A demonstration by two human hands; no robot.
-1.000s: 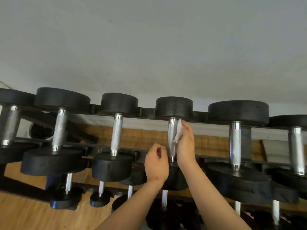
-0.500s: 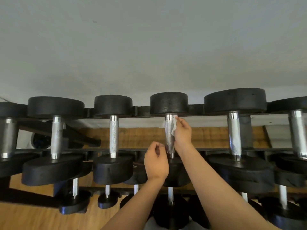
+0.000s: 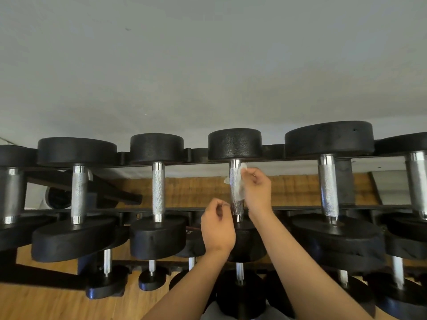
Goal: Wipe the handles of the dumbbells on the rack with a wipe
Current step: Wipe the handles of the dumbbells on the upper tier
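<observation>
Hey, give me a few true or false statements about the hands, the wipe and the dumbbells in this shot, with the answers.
1. The right hand holds the wipe against a dumbbell handle. True.
2. The left hand grips that handle. False: its fingers are curled beside the handle's lower end, not around it.
3. The wipe is blue. False: it is white.
4. The floor is wood. True.
</observation>
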